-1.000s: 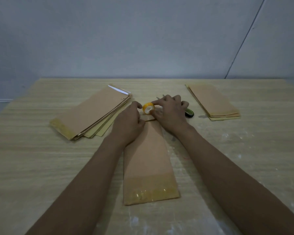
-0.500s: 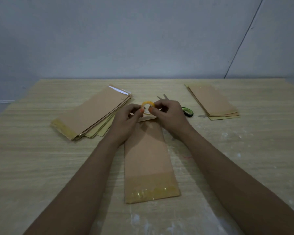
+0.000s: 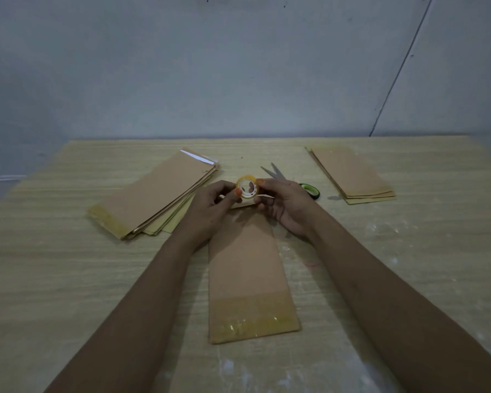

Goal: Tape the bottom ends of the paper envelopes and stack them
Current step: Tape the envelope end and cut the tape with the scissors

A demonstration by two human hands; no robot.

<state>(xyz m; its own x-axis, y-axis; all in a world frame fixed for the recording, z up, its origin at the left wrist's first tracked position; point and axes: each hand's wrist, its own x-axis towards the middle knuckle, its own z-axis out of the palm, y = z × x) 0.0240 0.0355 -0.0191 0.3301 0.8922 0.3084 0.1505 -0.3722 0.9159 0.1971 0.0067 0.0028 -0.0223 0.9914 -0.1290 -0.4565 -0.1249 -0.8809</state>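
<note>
No legible text, label, brand, number or sign. Dark marks inside core of tape roll (image 3: 247, 187): too small, blurred to read.

Both forearms stretched forward, angling in toward each other. Left hand (image 3: 210, 207) and right hand (image 3: 287, 204) raised close together, fingers curled, thumb and fingertips pinching the same small ring between them. Bare wrists.

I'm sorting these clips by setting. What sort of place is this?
Probably a plain room used as a small handwork spot, home or workshop I cannot tell: a bare wooden table, stacks of paper envelopes, scissors, and a bare grey wall behind.
</note>
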